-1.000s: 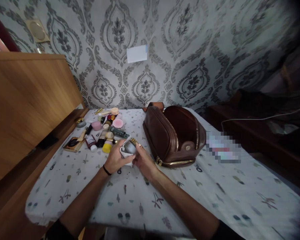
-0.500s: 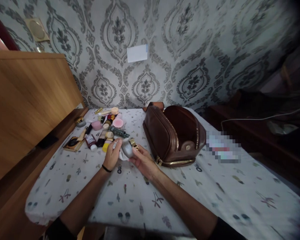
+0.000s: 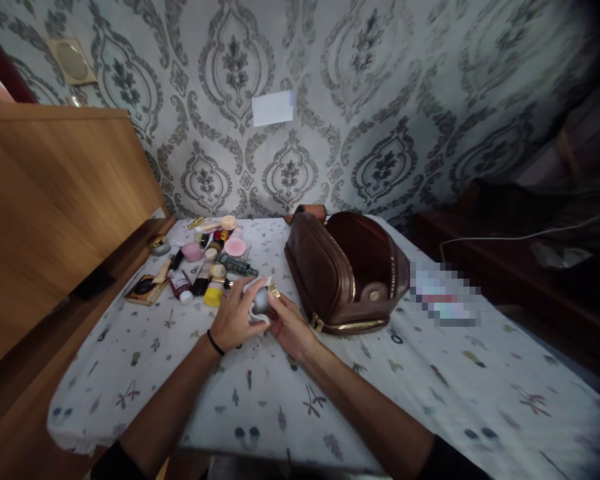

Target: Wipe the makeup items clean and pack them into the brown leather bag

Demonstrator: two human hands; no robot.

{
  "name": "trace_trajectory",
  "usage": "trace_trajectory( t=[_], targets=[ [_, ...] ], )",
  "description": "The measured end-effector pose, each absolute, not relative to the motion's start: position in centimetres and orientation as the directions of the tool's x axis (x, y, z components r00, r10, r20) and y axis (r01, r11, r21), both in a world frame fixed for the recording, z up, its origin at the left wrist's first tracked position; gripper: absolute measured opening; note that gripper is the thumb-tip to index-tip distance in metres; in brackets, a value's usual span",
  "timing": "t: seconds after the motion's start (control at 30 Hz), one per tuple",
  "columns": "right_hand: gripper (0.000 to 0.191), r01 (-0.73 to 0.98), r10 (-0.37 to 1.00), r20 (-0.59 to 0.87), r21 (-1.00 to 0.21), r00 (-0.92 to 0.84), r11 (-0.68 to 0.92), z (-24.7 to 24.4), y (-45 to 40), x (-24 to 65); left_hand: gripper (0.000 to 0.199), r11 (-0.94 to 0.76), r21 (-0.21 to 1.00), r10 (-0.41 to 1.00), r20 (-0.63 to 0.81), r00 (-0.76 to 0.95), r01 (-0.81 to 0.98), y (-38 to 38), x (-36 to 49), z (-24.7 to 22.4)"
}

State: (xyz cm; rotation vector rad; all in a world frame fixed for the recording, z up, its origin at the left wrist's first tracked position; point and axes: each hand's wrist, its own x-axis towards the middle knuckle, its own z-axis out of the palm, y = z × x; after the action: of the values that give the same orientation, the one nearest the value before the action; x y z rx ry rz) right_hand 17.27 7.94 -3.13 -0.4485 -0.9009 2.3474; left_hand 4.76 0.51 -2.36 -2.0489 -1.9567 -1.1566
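Note:
Between my two hands is a rounded greyish bottle (image 3: 261, 301) with a gold cap (image 3: 273, 289). My right hand (image 3: 291, 327) grips it at the cap end, thumb against the gold. My left hand (image 3: 237, 317) curls around a white wipe (image 3: 258, 316), pressing it over the bottle's left side; the fingers partly hide both. Just left of my left hand lie a yellow-capped container (image 3: 213, 297) and a dark green tube (image 3: 236, 264). A brown leather toiletry bag (image 3: 320, 267) stands unzipped to the right of my right hand.
Several cosmetics, including a pink round compact (image 3: 235, 247), a dark red bottle (image 3: 181, 283) and a black-and-gold palette (image 3: 144, 288), lie on the patterned cloth (image 3: 260, 407) at left. A wooden panel (image 3: 60, 227) borders the left side; a patterned wall (image 3: 325, 153) stands behind.
My left hand has moved right and wrapped the wipe around the bottle. The bottle has shifted slightly right, still in my right hand.

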Motion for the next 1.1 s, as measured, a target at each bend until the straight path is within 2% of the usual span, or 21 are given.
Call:
trace_trajectory(
  t=[0.1, 0.27, 0.37, 0.5, 0.67, 0.73, 0.8, 0.9, 0.97, 1.03, 1.1],
  targets=[
    [0.036, -0.384, 0.631, -0.106, -0.713, -0.769, -0.587, -3.2, 7.7, 17.2, 0.067, -0.204, 0.458, 0.815, 0.570, -0.109, 0.865, 0.4, 4.7, -2.0],
    [0.042, -0.337, 0.585, -0.089, -0.742, -0.806, -0.579, -3.1, 7.5, 17.1, 0.036, -0.278, 0.646, 0.778, 0.585, -0.228, 0.711, 0.1, 4.6, -1.2],
    [0.044, -0.309, 0.545, -0.079, -0.752, -0.835, -0.582, -2.8, 7.5, 17.3, 0.025, -0.273, 0.725, 0.769, 0.560, -0.310, 0.632, 0.1, 4.5, -1.1],
    [0.043, -0.334, 0.572, -0.029, -0.786, -0.820, -0.520, -2.6, 7.5, 17.5, 0.035, -0.202, 0.815, 0.783, 0.467, -0.410, 0.543, 0.4, 4.4, -1.3],
    [0.049, -0.279, 0.552, -0.078, -0.798, -0.830, -0.533, -2.8, 7.4, 17.4, 0.056, -0.102, 0.896, 0.721, 0.365, -0.588, 0.432, 0.6, 4.1, -1.4],
    [0.052, -0.258, 0.549, -0.099, -0.804, -0.830, -0.535, -3.0, 7.4, 17.3, 0.058, -0.098, 0.892, 0.728, 0.366, -0.579, 0.441, 0.6, 4.1, -1.3],
    [0.051, -0.255, 0.563, -0.119, -0.803, -0.818, -0.539, -3.1, 7.5, 17.2, 0.054, -0.143, 0.857, 0.771, 0.410, -0.488, 0.495, 0.5, 4.1, -1.2],
    [0.050, -0.283, 0.609, -0.153, -0.781, -0.778, -0.557, -3.3, 7.6, 17.1, 0.045, -0.255, 0.729, 0.819, 0.512, -0.258, 0.636, 0.3, 4.2, -1.3],
    [0.051, -0.291, 0.626, -0.172, -0.771, -0.761, -0.566, -3.3, 7.8, 17.0, 0.057, -0.279, 0.638, 0.831, 0.535, -0.152, 0.718, 0.4, 4.4, -1.5],
    [0.053, -0.276, 0.614, -0.174, -0.776, -0.770, -0.567, -3.2, 7.9, 17.0, 0.063, -0.264, 0.587, 0.833, 0.538, -0.126, 0.766, 0.4, 4.6, -1.6],
    [0.054, -0.251, 0.589, -0.173, -0.784, -0.789, -0.567, -3.2, 8.0, 17.1, 0.054, -0.240, 0.590, 0.824, 0.544, -0.159, 0.771, 0.5, 4.8, -1.7]
  ],
)
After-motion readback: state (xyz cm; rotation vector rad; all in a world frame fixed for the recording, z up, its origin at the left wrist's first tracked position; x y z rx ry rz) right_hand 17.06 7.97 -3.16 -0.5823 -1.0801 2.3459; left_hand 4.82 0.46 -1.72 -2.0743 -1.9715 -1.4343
